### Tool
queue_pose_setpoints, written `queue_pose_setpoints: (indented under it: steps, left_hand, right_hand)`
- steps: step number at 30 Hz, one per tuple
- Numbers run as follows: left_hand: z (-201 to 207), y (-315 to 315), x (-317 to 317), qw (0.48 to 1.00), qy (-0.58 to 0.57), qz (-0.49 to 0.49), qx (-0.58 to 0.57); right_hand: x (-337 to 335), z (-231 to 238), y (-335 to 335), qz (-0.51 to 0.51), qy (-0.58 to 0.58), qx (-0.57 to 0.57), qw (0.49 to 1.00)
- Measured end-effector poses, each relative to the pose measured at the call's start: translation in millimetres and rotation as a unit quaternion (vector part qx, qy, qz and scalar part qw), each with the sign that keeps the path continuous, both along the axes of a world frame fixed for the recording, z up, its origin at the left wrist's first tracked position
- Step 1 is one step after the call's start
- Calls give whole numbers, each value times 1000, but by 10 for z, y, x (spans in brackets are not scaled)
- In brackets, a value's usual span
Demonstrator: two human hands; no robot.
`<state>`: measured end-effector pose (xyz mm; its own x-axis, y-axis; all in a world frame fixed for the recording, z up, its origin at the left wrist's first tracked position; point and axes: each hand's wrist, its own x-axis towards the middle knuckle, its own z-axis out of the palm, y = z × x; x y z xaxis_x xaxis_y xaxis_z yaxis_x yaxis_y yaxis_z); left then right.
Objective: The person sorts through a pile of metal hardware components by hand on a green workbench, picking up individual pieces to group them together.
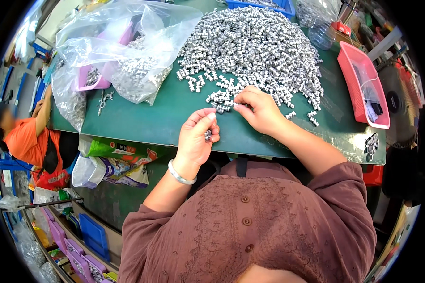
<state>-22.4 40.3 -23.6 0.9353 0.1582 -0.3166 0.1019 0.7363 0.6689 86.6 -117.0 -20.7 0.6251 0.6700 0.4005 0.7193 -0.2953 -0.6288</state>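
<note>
Left hand point(197, 137) pinches one small metal part point(208, 136); right hand point(259, 109) pinches parts at the pile point(255, 47) edge (light, hard, probably slippery: hold by the sides).

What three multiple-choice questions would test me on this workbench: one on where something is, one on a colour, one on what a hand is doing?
1. Where does the big heap of small metal parts lie?
A. on the green table
B. inside the pink tray
C. on the floor

2. What colour is the tray at the table's right edge?
A. blue
B. pink
C. yellow

3. What is the left hand doing?
A. lying flat and empty
B. holding a pair of scissors
C. pinching a small metal part in its fingers

Answers: 1 A, the heap spreads straight over the green tabletop. 2 B, the tray's rim and walls are pink. 3 C, the fingers are curled round one small part just off the table's near edge, while the right hand touches the heap's edge.
</note>
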Motion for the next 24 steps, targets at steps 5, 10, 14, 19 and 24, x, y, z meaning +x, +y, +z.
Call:
queue_pose_setpoints:
  steps: [5,10,14,19,24]
  left_hand:
    - [125,-178,-36,995,-57,9,87]
    - [230,-250,-40,975,-126,23,183]
    - [188,-216,-49,983,-125,6,133]
    - [106,-123,-41,989,-127,-57,-50]
    - [75,-82,-12,970,-122,-112,-177]
  right_hand:
    - [-184,251,-46,59,56,135,988]
    - [-298,313,-67,72,62,164,982]
    - [-326,349,-63,75,61,169,981]
    - [-337,380,-38,93,87,160,979]
    - [-182,62,18,22,27,-5,999]
